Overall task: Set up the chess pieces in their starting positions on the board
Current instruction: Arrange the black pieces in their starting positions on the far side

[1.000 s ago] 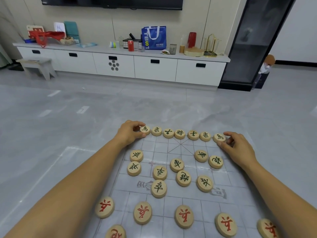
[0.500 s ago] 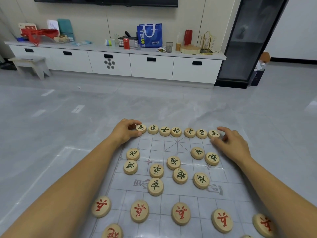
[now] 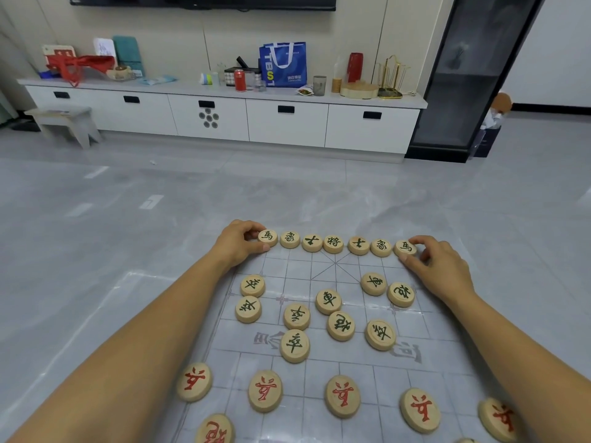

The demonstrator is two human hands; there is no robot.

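Note:
A thin clear chess board sheet [image 3: 323,359] lies on the grey floor. Along its far edge runs a row of several round wooden pieces with dark green characters. My left hand [image 3: 238,243] pinches the leftmost piece [image 3: 268,237] of that row. At the other end, my right hand [image 3: 438,266] has thumb and fingers around the rightmost piece [image 3: 405,247]. Several more green-marked pieces lie scattered mid-board, such as one [image 3: 328,301] near the centre. A line of red-marked pieces [image 3: 342,395] sits across the near part.
A long white cabinet [image 3: 224,118] with cluttered top stands against the far wall, a small stool [image 3: 64,121] at its left and a dark glass cabinet [image 3: 463,91] at its right. Grey floor tiles [image 3: 160,219] surround the board.
Both hands have stayed at the two ends of the far row; my right hand's fingers have closed more around the rightmost piece. The camera has tilted slightly.

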